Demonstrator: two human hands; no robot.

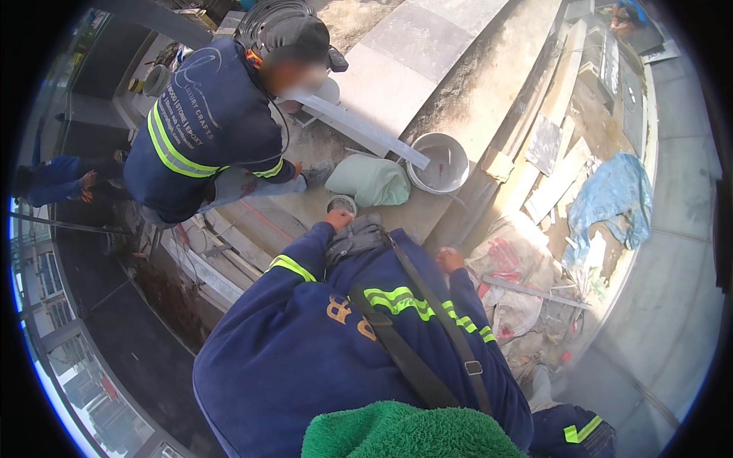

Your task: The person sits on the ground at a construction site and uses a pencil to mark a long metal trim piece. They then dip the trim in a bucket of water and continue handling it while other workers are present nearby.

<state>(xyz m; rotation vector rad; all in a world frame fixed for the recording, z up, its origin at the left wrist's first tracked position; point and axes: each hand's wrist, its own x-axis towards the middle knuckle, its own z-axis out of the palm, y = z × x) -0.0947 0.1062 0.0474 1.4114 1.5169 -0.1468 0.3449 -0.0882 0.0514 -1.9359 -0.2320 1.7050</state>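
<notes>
My left hand (338, 220) is closed at the near rim of a small round grey container (342, 204), in front of my body. A dark grey cloth bundle (359, 240) lies close beside that wrist. My right hand (450, 259) has curled fingers and hovers near pale, red-marked sacks (500, 263); what it holds, if anything, I cannot make out. Just beyond my left hand rests a pale green stuffed sack (369, 180). To its right stands a white bucket (440, 162), with a long pale strip (366, 130) reaching over its rim.
A co-worker (191, 130) in a navy top bends at the left. Long grey slabs (412, 46) run toward the back. Timber planks (534, 137) and a crumpled blue plastic sheet (611, 200) lie at the right. A ledge (679, 206) curves along the far right.
</notes>
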